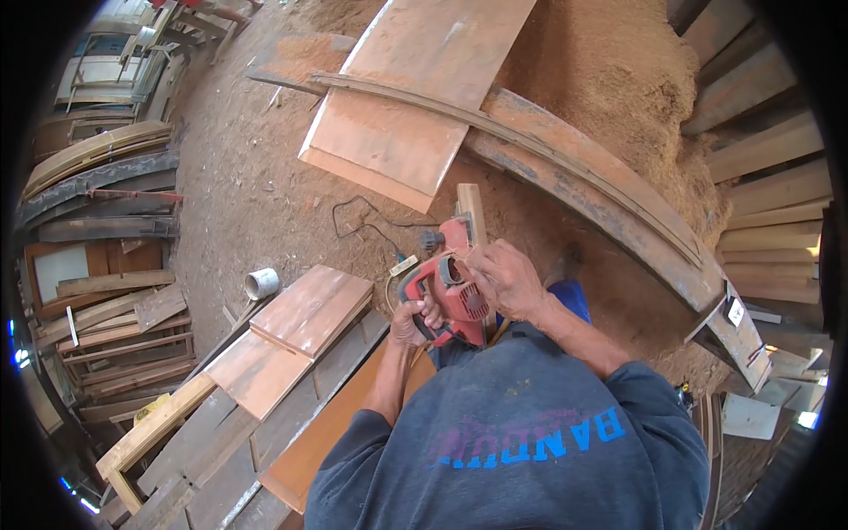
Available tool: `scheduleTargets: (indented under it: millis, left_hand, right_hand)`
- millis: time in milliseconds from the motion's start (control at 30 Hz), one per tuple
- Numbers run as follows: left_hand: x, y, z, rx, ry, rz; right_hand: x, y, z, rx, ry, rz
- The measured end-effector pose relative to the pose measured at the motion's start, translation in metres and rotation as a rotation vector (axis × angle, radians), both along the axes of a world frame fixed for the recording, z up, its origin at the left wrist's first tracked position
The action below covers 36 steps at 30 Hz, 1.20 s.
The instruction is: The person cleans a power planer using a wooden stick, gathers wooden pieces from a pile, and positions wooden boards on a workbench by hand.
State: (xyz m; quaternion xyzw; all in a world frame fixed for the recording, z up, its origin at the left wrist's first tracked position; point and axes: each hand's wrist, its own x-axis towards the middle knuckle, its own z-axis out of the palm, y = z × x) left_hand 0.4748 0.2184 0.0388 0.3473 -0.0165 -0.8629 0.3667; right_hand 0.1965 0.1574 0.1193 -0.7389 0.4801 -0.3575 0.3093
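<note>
A red and black power planer (461,300) is held in front of the body, its dark knob toward the top. My left hand (415,321) wraps round its black rear handle. At the planer's right side, my right hand (505,276) has its fingers bent against the tool and the near end of a narrow wooden piece (472,212); what exactly they grip is hidden. A black cable (364,201) loops over the ground to a small pale connector (404,265) just left of the planer.
Wide boards (397,132) and a long curved beam (565,168) lie ahead. Stacked panels (309,309) are at the left, near a white cup (261,283). Sawdust (618,79) is heaped at the upper right. Planks (773,185) line the right; more timber (124,309) fills the far left.
</note>
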Motion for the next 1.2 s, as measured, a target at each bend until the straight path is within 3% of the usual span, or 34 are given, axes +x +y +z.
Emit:
scheduleTargets:
  millis: [100,200,300,400,533,733,867,967,1067,1200]
  left_hand:
    - [0.004,0.003,-0.004,0.009,0.01,0.003]
    - [0.003,0.0,-0.009,0.001,0.0,-0.006]
    - [0.002,0.001,-0.006,0.012,-0.032,-0.009]
    - [0.005,0.002,-0.004,0.024,-0.028,-0.011]
    - [0.008,0.007,-0.007,0.026,0.004,-0.005]
    - [-0.002,0.001,0.01,0.011,-0.037,0.011]
    - [0.008,0.009,-0.004,0.009,-0.017,0.017]
    - [0.004,0.004,-0.003,0.004,0.001,0.0]
    - [0.007,0.005,-0.004,0.015,0.012,-0.004]
    - [0.007,0.009,-0.01,0.03,0.012,0.018]
  right_hand:
    - [0.01,0.005,-0.013,-0.057,0.019,-0.014]
    - [0.025,0.003,-0.036,0.072,0.053,-0.006]
    - [0.018,-0.012,-0.056,0.503,-0.254,-0.1]
    - [-0.01,-0.019,-0.032,0.665,-0.267,-0.084]
    - [-0.03,-0.016,0.01,0.433,-0.239,-0.161]
    - [0.003,-0.012,-0.018,0.175,-0.12,0.024]
    - [0.012,-0.002,-0.021,0.053,-0.046,0.064]
    - [0.027,-0.003,-0.046,0.216,-0.046,0.006]
    - [0.017,-0.022,-0.062,0.59,-0.256,-0.011]
    - [-0.004,-0.027,-0.028,0.583,-0.238,-0.016]
